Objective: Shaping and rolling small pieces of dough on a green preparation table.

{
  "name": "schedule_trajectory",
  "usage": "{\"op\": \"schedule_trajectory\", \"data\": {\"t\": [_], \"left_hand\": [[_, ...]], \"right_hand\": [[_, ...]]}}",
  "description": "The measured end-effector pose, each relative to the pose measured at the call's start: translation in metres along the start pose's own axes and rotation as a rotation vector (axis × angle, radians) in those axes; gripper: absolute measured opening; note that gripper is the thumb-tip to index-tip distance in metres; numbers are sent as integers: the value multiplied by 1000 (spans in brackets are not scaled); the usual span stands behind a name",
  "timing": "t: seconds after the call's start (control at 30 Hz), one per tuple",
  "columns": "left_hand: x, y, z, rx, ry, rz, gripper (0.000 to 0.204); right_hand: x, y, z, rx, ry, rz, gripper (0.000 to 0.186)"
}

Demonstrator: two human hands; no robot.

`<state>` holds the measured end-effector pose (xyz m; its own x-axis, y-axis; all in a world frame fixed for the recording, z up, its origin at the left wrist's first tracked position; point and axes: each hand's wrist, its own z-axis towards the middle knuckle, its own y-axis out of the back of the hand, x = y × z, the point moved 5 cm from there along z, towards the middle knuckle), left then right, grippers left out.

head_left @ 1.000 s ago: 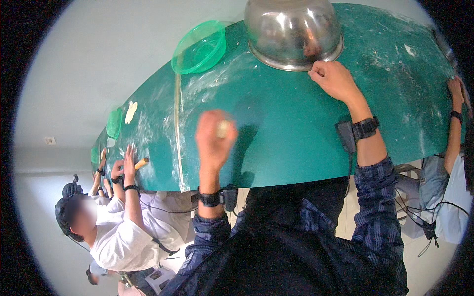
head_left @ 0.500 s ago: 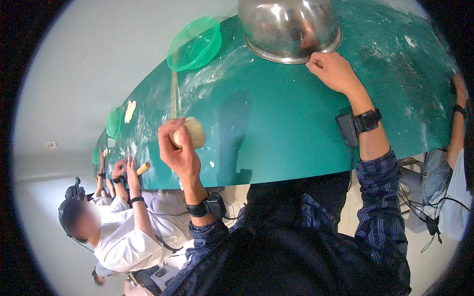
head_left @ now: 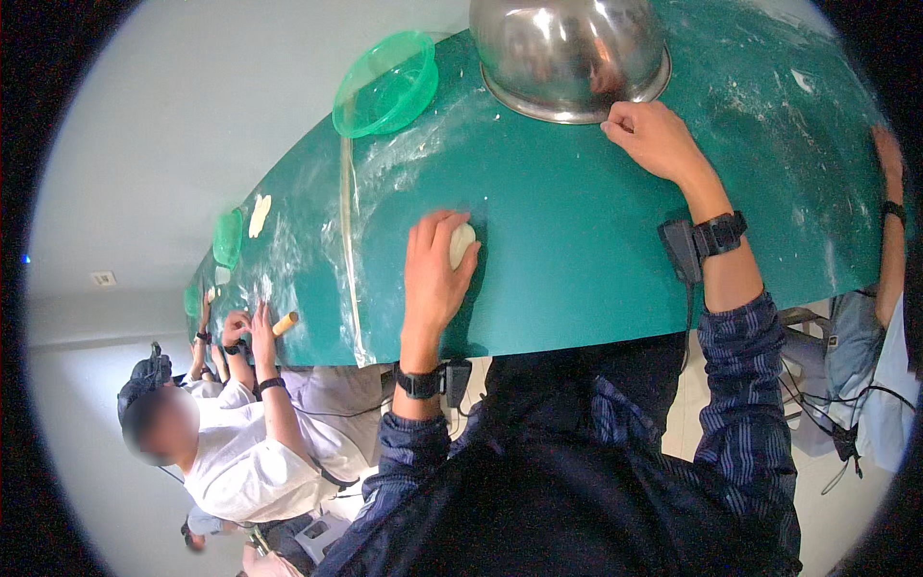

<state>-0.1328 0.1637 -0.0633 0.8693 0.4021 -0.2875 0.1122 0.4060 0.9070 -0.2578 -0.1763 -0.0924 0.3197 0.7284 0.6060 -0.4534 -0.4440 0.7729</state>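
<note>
My left hand [head_left: 437,264] is closed around a pale ball of dough [head_left: 462,246], low over or on the green table left of centre. Part of the dough shows between thumb and fingers; whether it touches the table I cannot tell. My right hand [head_left: 649,139] is curled with its knuckles against the rim of an upturned shiny metal bowl [head_left: 567,58]. Its fingertips are tucked in, so anything inside them is hidden.
The green table [head_left: 548,231] is streaked with flour. A green plastic basin [head_left: 389,87] stands at its far left edge. A flat dough piece [head_left: 259,216] lies farther left. A co-worker in white [head_left: 260,433] works with a rolling pin [head_left: 286,324] nearby; another person's arm [head_left: 889,192] is at right.
My left hand has moved right with the dough, turning so its back now faces up and covers most of the ball. My right hand stays at the bowl's rim.
</note>
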Motion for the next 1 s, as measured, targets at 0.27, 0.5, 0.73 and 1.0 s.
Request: {"op": "schedule_trajectory", "data": {"t": [0.27,0.5,0.73,1.0], "left_hand": [[-32,42,-70,58,5,150,50],[-49,31,-102,147,10,115,59],[-45,6,-53,234,-27,165,71],[56,-28,58,58,121,-165,78]], "right_hand": [[-3,-1,-1,-46,67,51,31],[0,-4,-2,-54,86,27,31],[1,0,-6,-38,53,45,31],[-4,0,-3,-49,63,43,31]]}}
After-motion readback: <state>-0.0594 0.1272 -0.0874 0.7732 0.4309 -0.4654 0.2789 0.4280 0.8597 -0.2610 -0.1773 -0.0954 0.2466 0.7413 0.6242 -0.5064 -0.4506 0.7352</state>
